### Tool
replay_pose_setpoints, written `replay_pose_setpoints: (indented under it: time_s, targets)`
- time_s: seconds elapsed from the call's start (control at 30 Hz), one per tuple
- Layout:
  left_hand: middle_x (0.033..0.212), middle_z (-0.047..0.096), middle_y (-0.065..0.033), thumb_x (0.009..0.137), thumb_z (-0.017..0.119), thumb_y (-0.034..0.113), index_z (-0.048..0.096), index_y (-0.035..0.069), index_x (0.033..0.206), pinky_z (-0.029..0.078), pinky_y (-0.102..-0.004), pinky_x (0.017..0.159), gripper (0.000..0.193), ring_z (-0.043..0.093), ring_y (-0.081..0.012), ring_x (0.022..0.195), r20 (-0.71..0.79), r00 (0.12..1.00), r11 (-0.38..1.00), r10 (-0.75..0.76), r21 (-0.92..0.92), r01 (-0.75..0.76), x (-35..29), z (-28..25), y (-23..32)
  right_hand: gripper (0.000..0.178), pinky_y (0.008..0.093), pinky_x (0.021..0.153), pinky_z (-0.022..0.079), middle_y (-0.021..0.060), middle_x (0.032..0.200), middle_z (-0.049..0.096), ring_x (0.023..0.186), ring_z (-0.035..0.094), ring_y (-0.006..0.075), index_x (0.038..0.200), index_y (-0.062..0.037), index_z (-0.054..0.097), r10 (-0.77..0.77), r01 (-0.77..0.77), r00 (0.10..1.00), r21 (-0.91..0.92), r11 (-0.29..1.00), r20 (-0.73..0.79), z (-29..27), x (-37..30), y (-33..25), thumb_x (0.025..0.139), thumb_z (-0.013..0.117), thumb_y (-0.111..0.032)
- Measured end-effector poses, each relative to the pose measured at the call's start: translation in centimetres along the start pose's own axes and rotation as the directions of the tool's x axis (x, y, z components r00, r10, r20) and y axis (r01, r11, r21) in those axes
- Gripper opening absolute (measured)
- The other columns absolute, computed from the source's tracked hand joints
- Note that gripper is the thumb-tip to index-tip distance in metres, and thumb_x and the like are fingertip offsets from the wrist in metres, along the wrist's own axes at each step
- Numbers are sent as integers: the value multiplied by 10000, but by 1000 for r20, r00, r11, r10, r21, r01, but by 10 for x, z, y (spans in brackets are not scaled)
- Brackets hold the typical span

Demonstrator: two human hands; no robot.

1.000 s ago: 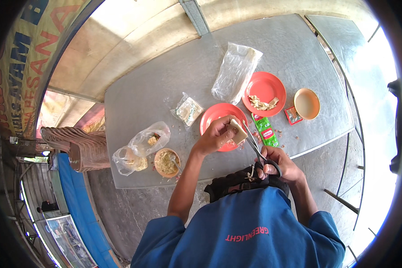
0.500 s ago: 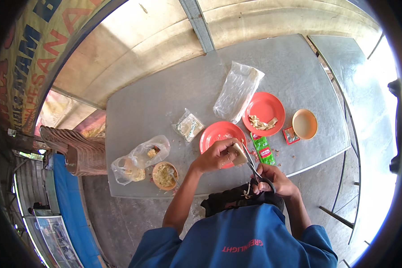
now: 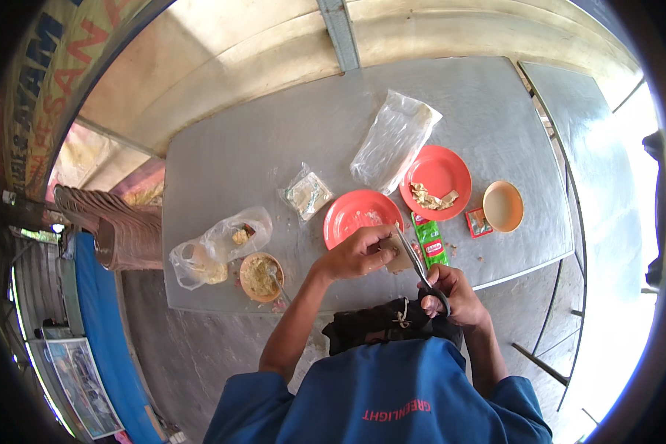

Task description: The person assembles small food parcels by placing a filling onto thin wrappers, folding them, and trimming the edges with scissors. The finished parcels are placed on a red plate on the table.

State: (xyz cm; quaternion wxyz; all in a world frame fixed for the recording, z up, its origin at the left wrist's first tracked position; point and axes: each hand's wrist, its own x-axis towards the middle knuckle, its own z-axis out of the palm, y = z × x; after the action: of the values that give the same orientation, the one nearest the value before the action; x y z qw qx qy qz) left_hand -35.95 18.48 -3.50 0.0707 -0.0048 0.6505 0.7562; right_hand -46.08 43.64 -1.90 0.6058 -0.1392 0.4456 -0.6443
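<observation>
My left hand (image 3: 357,255) pinches a pale, flat, squarish piece (image 3: 399,259) between thumb and fingers; I cannot make out what it is. In my right hand (image 3: 455,296) is a pair of scissors (image 3: 414,255), its dark handle loops around the fingers. The blades point away from me and lie along the right edge of the piece, nearly together. Just beyond my left hand is a red plate (image 3: 355,207) with pale residue on it. A green packet (image 3: 431,240) lies past the scissors, with small scraps around it.
A second red plate (image 3: 453,164) holds pale folded strips. Beside it are an orange bowl of cloudy liquid (image 3: 504,207) and a red packet (image 3: 479,223). Plastic bags (image 3: 394,140) and a small wrapped pack (image 3: 307,194) lie leftward. A bowl of mash with a spoon (image 3: 259,277) stands near the front edge.
The whole view has shifted slightly. The pale piece has tilted in my left hand, and the scissors are steeper against its edge. Both hands keep their hold.
</observation>
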Motion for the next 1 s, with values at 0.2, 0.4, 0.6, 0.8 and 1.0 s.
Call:
replay_pose_setpoints:
  time_s: [0.2, 0.4, 0.6, 0.8, 1.0]
  targets:
    - [1016, 633, -34, 1003, 589, 125, 574, 1, 1184, 539, -303, 842, 220, 620, -112, 957, -267, 963, 984, -39, -176, -9, -28, 13, -47, 429, 301, 722, 541, 49, 894, 666, 823, 663, 129, 1027, -32, 551, -74, 70, 996, -89, 994, -44, -10, 4, 26, 792, 878, -181]
    - [1194, 662, -142, 1036, 529, 181, 581, -33, 1246, 593, -384, 912, 305, 683, -252, 1062, -699, 623, 836, -351, -533, -126, -89, 35, -109, 617, 372, 813, 541, 149, 1026, 689, 916, 683, 236, 1146, -1, 556, 86, -337, 936, -795, 504, -342, -73, 20, 86, 705, 904, -256]
    - [1210, 651, -158, 1059, 457, 153, 539, -74, 1293, 583, -381, 952, 336, 682, -255, 1070, -762, 533, 683, -368, -610, -402, -147, 52, -120, 580, 503, 902, 496, 196, 1074, 646, 1116, 582, 397, 1122, -34, 558, 31, -239, 968, -956, -171, -248, -96, 34, 117, 661, 868, -198]
    - [1233, 637, -157, 1050, 470, 119, 512, -61, 1326, 576, -352, 970, 333, 672, -235, 1091, -769, 528, 598, -361, -625, -501, -163, 37, -116, 732, 487, 829, 526, 195, 1115, 556, 1007, 616, 426, 1179, -100, 496, 104, -151, 984, -987, 52, -145, -89, 59, 121, 573, 905, -93]
    - [1183, 662, -152, 1039, 477, 106, 528, -66, 1308, 589, -344, 950, 323, 692, -229, 1044, -747, 565, 669, -351, -622, -406, -175, 3, -125, 375, 467, 765, 520, 141, 899, 659, 919, 657, 380, 940, -70, 557, 78, -110, 991, -993, 51, -106, -87, 64, 149, 660, 807, -74]
